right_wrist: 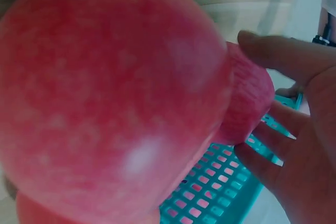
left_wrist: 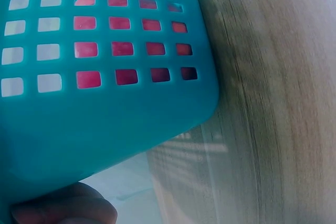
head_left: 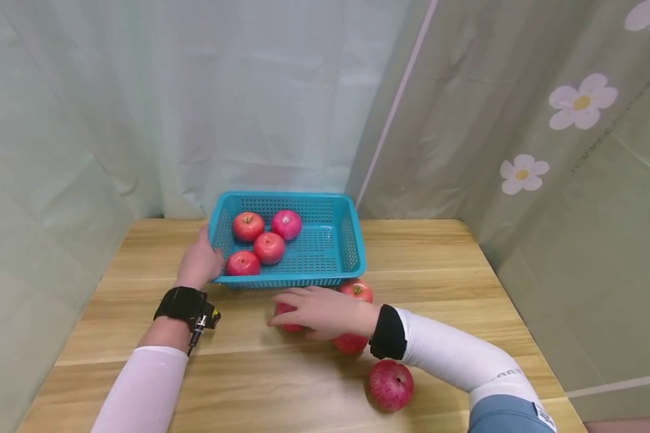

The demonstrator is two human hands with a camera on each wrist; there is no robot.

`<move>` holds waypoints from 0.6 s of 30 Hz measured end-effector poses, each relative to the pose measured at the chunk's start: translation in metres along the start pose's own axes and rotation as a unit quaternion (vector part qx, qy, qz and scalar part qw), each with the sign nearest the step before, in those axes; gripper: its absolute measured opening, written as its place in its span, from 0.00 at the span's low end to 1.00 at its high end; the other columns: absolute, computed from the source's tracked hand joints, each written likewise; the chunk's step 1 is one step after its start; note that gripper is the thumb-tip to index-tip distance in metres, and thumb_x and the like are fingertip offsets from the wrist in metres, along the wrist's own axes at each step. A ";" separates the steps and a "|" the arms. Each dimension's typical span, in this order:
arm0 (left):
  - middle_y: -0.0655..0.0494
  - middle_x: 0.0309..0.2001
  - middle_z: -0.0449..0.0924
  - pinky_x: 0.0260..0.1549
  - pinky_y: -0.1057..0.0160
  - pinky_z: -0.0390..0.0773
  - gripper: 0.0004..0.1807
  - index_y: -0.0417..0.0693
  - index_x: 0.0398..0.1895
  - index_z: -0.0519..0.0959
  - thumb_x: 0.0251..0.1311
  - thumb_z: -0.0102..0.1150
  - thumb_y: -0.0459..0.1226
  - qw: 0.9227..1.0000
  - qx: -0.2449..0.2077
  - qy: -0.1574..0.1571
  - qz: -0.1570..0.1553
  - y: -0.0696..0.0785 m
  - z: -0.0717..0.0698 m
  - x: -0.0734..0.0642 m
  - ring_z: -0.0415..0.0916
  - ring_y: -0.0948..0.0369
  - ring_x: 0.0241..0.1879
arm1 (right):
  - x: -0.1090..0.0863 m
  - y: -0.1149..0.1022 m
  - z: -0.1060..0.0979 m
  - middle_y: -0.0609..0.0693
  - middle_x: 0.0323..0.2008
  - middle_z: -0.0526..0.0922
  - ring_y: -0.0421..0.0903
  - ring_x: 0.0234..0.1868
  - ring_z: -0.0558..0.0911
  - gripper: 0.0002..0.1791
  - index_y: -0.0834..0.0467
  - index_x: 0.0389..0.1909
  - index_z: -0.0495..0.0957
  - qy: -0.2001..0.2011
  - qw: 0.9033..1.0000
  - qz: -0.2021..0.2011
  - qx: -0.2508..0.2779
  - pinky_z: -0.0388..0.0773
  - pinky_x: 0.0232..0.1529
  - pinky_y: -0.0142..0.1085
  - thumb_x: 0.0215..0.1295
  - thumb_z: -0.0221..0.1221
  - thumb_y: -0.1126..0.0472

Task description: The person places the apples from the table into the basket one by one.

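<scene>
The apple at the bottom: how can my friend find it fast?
In the head view, find the wooden table, then the person's white right sleeve. Just below its black wristband sits a speckled pinkish-red apple. It lies nearer the picture's bottom edge than any other apple.

Turquoise rectangular perforated-plastic basket [head_left: 325, 243]: upright, centre of frame, left hand [head_left: 199, 263] gripping its left rim. Four round red-to-pink apples [head_left: 269, 248] inside, clustered in its left half. Round pinkish-red apple [head_left: 284, 310] just below basket, partly hidden; right hand [head_left: 327, 311] spans it, grip unclear. Three loose red apples [head_left: 391, 385] at lower centre-right, two part-covered.
</scene>
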State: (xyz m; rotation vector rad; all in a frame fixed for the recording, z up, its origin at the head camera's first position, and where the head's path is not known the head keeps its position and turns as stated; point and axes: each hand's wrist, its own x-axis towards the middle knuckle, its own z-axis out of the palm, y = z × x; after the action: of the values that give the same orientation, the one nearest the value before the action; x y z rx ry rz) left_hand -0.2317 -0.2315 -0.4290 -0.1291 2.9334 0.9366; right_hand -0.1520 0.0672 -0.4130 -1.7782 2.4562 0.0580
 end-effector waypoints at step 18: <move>0.21 0.59 0.64 0.38 0.40 0.77 0.39 0.36 0.78 0.34 0.73 0.43 0.36 1.000 0.001 -0.006 -0.012 0.002 0.000 -0.001 0.71 0.38 0.44 | 0.015 0.005 -0.003 0.42 0.57 0.71 0.40 0.57 0.65 0.39 0.37 0.66 0.72 -0.029 0.999 0.014 0.003 0.73 0.53 0.34 0.52 0.74 0.52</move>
State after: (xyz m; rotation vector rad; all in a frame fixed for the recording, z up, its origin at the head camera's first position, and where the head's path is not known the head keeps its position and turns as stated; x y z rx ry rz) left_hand -0.2312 -0.2295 -0.4275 -0.1562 2.9150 0.9270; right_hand -0.1616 0.0541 -0.4117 -1.7144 2.4390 0.1035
